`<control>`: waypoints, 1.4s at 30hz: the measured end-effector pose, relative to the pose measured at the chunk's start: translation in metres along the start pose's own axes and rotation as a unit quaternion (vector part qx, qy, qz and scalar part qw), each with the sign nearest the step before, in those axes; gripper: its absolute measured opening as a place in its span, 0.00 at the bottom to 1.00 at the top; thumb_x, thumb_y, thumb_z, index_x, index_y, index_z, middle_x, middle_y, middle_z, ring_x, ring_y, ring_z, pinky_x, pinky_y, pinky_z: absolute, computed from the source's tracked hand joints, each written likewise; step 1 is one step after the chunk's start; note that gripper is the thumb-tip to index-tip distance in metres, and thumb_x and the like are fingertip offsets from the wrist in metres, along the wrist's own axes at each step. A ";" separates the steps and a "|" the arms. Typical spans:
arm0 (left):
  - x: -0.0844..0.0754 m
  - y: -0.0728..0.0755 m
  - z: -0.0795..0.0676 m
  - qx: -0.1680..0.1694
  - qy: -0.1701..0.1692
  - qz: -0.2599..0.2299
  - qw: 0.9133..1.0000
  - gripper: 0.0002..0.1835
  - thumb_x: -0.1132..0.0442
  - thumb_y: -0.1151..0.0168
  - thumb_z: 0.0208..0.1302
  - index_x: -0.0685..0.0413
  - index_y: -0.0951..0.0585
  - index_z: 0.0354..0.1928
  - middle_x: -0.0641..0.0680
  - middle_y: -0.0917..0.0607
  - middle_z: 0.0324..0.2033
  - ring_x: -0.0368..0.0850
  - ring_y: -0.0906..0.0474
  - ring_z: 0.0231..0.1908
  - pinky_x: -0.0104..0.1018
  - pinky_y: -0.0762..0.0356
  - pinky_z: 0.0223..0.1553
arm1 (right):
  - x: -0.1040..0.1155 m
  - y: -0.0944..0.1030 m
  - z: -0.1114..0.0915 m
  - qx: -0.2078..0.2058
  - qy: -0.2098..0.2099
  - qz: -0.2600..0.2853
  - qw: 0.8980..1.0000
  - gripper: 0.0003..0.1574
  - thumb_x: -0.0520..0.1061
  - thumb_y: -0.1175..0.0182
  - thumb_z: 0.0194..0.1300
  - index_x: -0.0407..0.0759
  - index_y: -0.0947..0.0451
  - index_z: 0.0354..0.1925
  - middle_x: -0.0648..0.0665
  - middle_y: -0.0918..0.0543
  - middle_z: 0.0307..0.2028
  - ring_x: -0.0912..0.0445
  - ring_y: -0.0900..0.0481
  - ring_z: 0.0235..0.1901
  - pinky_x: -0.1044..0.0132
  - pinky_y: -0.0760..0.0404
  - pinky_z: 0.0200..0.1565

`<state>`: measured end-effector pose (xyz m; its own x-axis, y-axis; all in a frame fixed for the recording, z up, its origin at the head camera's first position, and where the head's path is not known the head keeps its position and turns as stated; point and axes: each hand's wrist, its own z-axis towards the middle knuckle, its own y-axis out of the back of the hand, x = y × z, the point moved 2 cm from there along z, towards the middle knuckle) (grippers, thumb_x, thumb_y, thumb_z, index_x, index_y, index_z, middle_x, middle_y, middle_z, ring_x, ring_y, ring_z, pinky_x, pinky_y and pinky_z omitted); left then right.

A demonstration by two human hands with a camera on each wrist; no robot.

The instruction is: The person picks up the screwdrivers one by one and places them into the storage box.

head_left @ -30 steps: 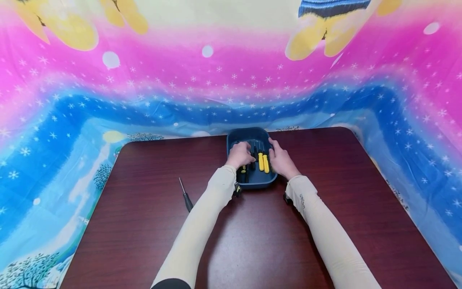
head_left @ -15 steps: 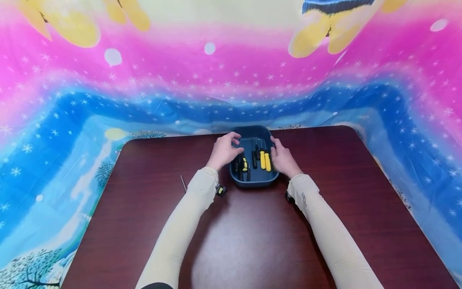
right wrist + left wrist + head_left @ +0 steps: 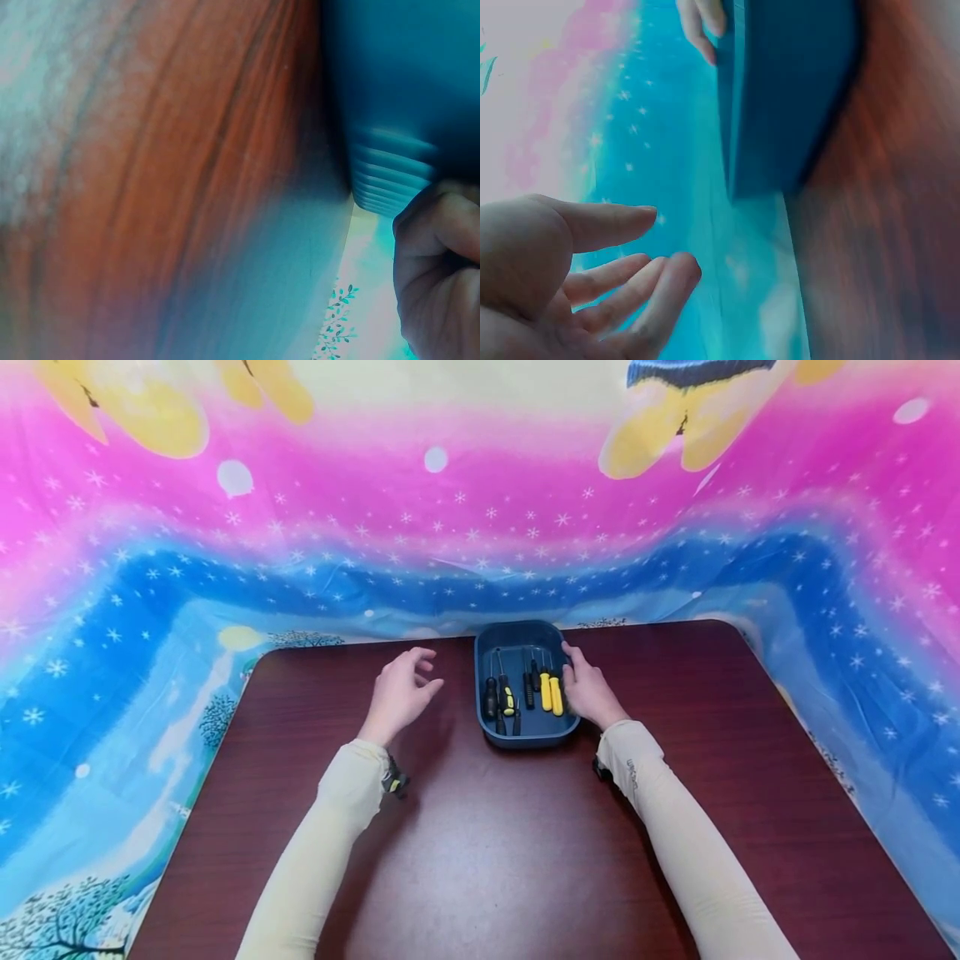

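Observation:
A dark blue rectangular tray [image 3: 529, 743] stands at the back of the table. Black-handled screwdrivers [image 3: 491, 697] lie at its left side, one of them with a yellow patch on the handle [image 3: 509, 700]. Two yellow-handled screwdrivers [image 3: 557, 696] are side by side at its right. My right hand [image 3: 591, 693] grips the tray's right rim; its curled fingers [image 3: 442, 225] show in the right wrist view. To the left of the tray, my left hand [image 3: 399, 695] is over the table, holding nothing, fingers loosely bent and thumb apart.
The dark red wooden table [image 3: 495, 860] has rounded back corners. A patterned cloth [image 3: 450, 543] in pink and blue hangs close behind its back edge and along both sides.
My left hand has come out of the tray and moved left, its fingers spreading. The left arm now covers the screwdriver lying on the table. The right hand stays at the rim.

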<state>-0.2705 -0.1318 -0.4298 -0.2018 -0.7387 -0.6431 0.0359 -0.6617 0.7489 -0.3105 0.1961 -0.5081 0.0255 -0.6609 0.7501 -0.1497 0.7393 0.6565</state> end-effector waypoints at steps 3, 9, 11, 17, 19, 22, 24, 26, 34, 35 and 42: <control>0.015 0.010 -0.016 -0.015 0.000 0.036 0.999 0.27 0.60 0.29 0.66 0.54 0.22 0.66 0.59 0.14 0.52 0.56 0.12 0.47 0.57 0.22 0.56 | 0.001 0.000 0.000 0.001 0.001 -0.001 1.000 0.36 0.49 0.65 0.86 0.57 0.61 0.84 0.44 0.31 0.16 0.48 0.32 0.13 0.54 0.21 0.25; 0.048 0.022 -0.054 -0.014 0.026 0.093 0.995 0.29 0.58 0.28 0.65 0.56 0.24 0.66 0.60 0.14 0.51 0.56 0.13 0.45 0.57 0.22 0.49 | 0.001 0.000 0.001 0.002 -0.005 -0.002 1.000 0.36 0.50 0.64 0.86 0.57 0.61 0.84 0.44 0.30 0.16 0.48 0.31 0.13 0.54 0.21 0.26; 0.058 0.025 -0.066 -0.006 0.039 0.103 0.994 0.30 0.58 0.28 0.65 0.57 0.24 0.67 0.60 0.14 0.50 0.56 0.14 0.43 0.57 0.21 0.47 | 0.000 0.000 0.001 0.003 -0.008 -0.002 1.000 0.36 0.50 0.64 0.86 0.58 0.61 0.84 0.44 0.30 0.17 0.48 0.31 0.13 0.54 0.21 0.26; 0.080 0.027 -0.096 0.026 0.072 0.108 0.991 0.30 0.57 0.30 0.66 0.61 0.25 0.67 0.61 0.13 0.47 0.52 0.14 0.38 0.58 0.20 0.45 | -0.002 0.000 0.002 0.002 -0.010 0.001 1.000 0.36 0.50 0.64 0.86 0.57 0.61 0.84 0.43 0.30 0.17 0.47 0.30 0.14 0.54 0.20 0.26; 0.085 0.024 -0.104 0.041 0.082 0.101 0.991 0.30 0.57 0.31 0.67 0.62 0.26 0.67 0.62 0.13 0.46 0.52 0.13 0.38 0.58 0.20 0.47 | -0.002 0.000 0.002 0.002 -0.011 0.001 1.000 0.36 0.50 0.64 0.86 0.57 0.60 0.84 0.43 0.30 0.17 0.47 0.30 0.14 0.54 0.21 0.26; 0.087 0.016 -0.114 0.057 0.093 0.090 0.990 0.29 0.54 0.32 0.69 0.64 0.26 0.64 0.61 0.12 0.44 0.55 0.13 0.41 0.59 0.21 0.50 | -0.002 -0.001 0.001 0.002 -0.009 0.000 1.000 0.36 0.50 0.65 0.86 0.57 0.60 0.84 0.44 0.30 0.16 0.47 0.31 0.13 0.54 0.21 0.26; 0.087 0.009 -0.119 0.059 0.100 0.086 0.989 0.29 0.51 0.32 0.69 0.64 0.26 0.63 0.58 0.11 0.41 0.56 0.14 0.42 0.59 0.21 0.50 | -0.003 -0.001 0.001 0.001 -0.009 0.000 1.000 0.36 0.50 0.65 0.86 0.57 0.60 0.84 0.43 0.30 0.16 0.47 0.31 0.13 0.54 0.21 0.26; 0.086 0.002 -0.121 0.059 0.111 0.086 0.988 0.29 0.48 0.32 0.68 0.63 0.26 0.60 0.55 0.12 0.37 0.54 0.15 0.39 0.56 0.20 0.47 | -0.003 -0.001 0.000 0.001 -0.010 0.000 1.000 0.36 0.50 0.65 0.86 0.57 0.60 0.84 0.43 0.30 0.16 0.47 0.31 0.13 0.54 0.21 0.26; 0.082 -0.015 -0.120 0.058 0.129 0.091 0.986 0.30 0.45 0.28 0.64 0.62 0.26 0.55 0.50 0.17 0.30 0.46 0.22 0.27 0.47 0.23 0.36 | -0.001 -0.002 -0.002 0.006 -0.008 0.006 1.000 0.36 0.50 0.65 0.86 0.57 0.61 0.84 0.43 0.30 0.17 0.47 0.31 0.14 0.54 0.21 0.26; 0.082 -0.016 -0.119 0.058 0.127 0.092 0.986 0.30 0.46 0.28 0.64 0.62 0.26 0.54 0.51 0.17 0.30 0.47 0.21 0.28 0.48 0.23 0.37 | -0.001 -0.003 -0.002 0.005 -0.008 0.004 1.000 0.36 0.50 0.65 0.86 0.56 0.61 0.84 0.44 0.30 0.17 0.48 0.31 0.13 0.54 0.21 0.25; 0.082 -0.018 -0.117 0.052 0.112 0.101 0.987 0.24 0.54 0.28 0.64 0.64 0.24 0.52 0.53 0.15 0.31 0.54 0.17 0.33 0.56 0.21 0.44 | 0.000 -0.001 -0.001 -0.005 0.002 0.001 1.000 0.36 0.50 0.64 0.86 0.56 0.59 0.84 0.44 0.31 0.16 0.47 0.32 0.13 0.53 0.21 0.25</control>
<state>-0.1732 -0.1960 -0.5147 0.0213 -0.8714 -0.4901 -0.0496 -0.4905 0.8700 -0.3097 0.1959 -0.5085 0.0300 -0.6582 0.7522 -0.1391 0.7425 0.6552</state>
